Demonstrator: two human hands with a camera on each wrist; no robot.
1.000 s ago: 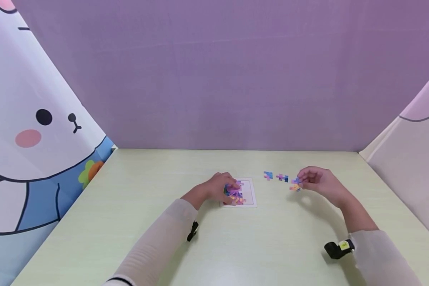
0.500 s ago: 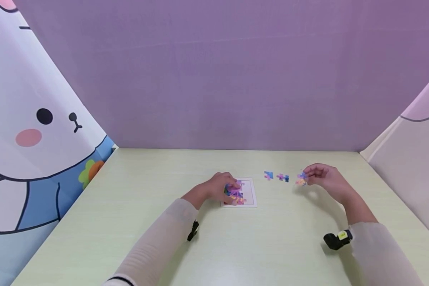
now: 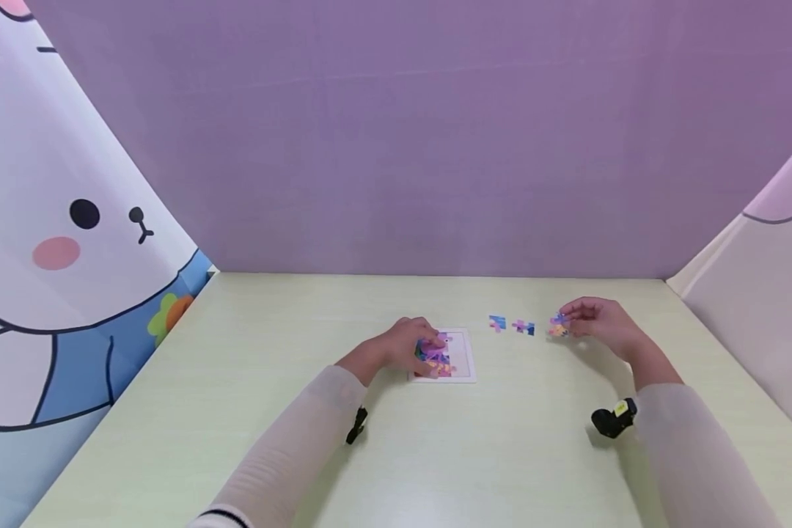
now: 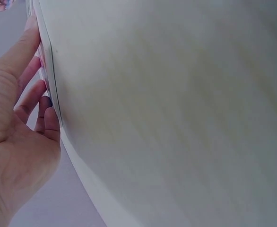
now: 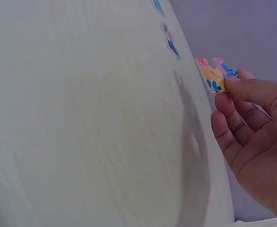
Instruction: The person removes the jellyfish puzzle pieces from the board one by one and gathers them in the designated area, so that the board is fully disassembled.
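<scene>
From the head view, I see my right hand (image 3: 597, 323) has carried its small orange-and-blue jigsaw piece (image 3: 557, 327) a little up and away from me over the last second, so it now hangs just right of the two loose blue-and-pink jigsaw pieces (image 3: 512, 325) lying on the pale green counter (image 3: 435, 455). That piece is lifted, not laid, so I judge it is still being looked over rather than placed. My left hand (image 3: 402, 346) has not shifted: its fingers rest on the left part of the white-framed puzzle board (image 3: 458, 359), pressing the coloured pieces there. The counter has plenty of bare room in front of both hands, and the purple back wall and the right side panel stand well apart from the right hand.

In the left wrist view, my left hand (image 4: 20, 127) lies with fingers loosely bent against the thin edge of the board (image 4: 46, 75); I cannot tell from here whether they grip it or only rest.

In the right wrist view, the right hand (image 5: 256, 127) pinches the piece (image 5: 214, 73) between thumb and forefinger, clear of the counter surface (image 5: 82, 123), with the two loose pieces (image 5: 169, 40) further along near the far edge.
</scene>
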